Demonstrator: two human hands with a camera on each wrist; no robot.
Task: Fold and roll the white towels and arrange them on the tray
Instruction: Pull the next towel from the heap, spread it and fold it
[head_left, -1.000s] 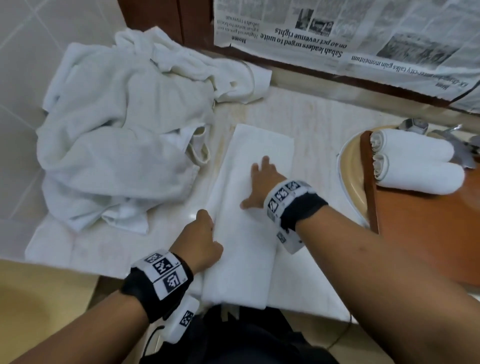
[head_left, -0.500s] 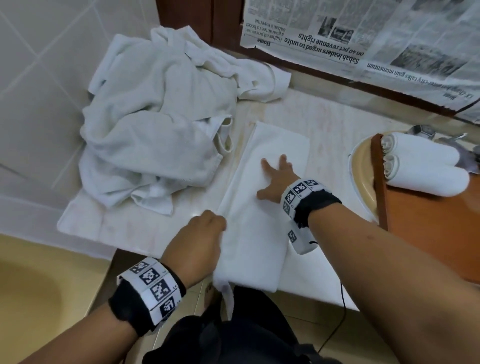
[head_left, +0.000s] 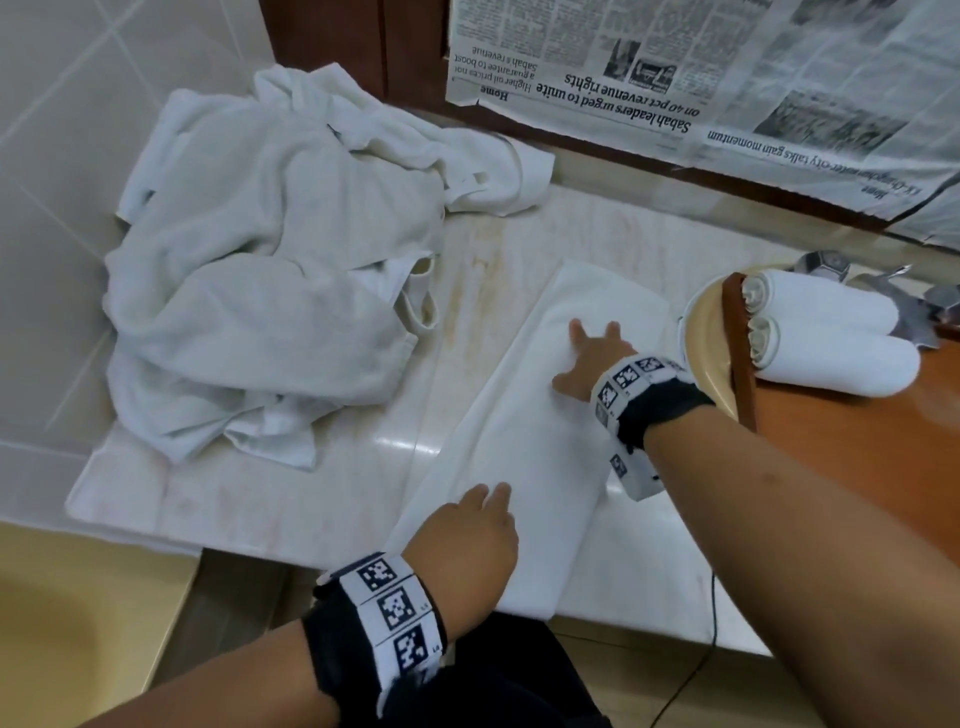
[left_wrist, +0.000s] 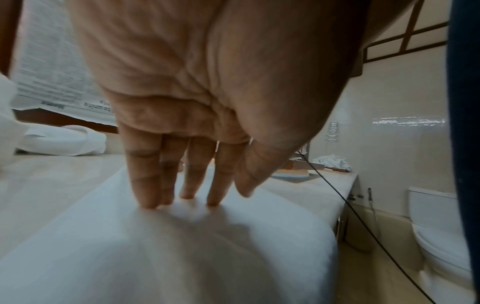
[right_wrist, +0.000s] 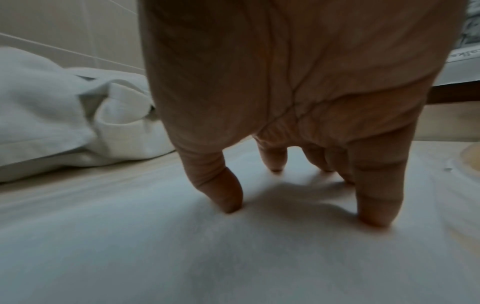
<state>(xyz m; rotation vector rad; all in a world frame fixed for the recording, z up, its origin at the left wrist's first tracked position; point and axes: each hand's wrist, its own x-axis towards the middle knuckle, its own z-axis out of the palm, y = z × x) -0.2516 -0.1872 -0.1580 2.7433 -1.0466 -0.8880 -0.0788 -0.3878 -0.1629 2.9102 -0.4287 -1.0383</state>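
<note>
Head view | towel pile left | rolled towels right | both grips flat on folded towel

Left wrist: black fabric wristband wrapped by a white strap of square black-and-white coded markers.
Right wrist: matching black wristband, white marker strap, white camera block beneath.
Forearms: bare, sleeveless.
Cable: thin black.

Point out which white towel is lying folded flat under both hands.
The long folded towel on the counter's middle, pressed by the left hand and right hand. The rolled towels sit on the tray; the heap lies crumpled.
</note>
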